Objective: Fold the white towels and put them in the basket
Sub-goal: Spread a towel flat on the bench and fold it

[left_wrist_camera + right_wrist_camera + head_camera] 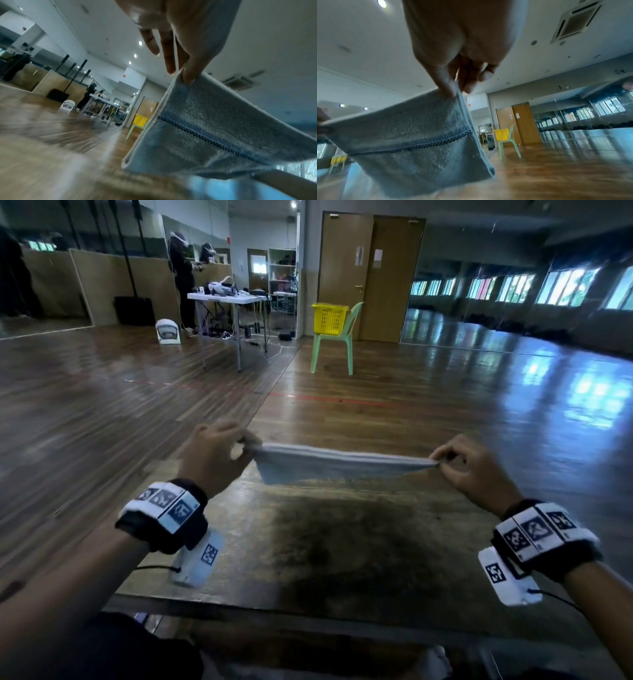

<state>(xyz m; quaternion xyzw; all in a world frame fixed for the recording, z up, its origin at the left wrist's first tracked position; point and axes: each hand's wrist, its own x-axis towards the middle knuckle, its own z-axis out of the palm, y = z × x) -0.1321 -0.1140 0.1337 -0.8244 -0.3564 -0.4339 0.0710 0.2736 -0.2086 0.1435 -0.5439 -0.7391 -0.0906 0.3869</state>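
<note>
Left hand [214,455], right hand [474,465] each pinch top corner of white towel [329,465], stretched taut above wooden table [342,542].

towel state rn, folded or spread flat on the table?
Folded, held up off the table. The towel hangs doubled, stretched between left hand and right hand pinching its top corners.

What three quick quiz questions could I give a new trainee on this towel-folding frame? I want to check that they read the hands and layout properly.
1. True or false: both hands pinch the towel.
2. Where does the yellow basket sit: A floor, B green chair, C white table?
3. Fill in: the towel is stretched above the wooden ____.

Key: 1 true, left hand and right hand each pinch an upper corner. 2 B. 3 table.
</note>
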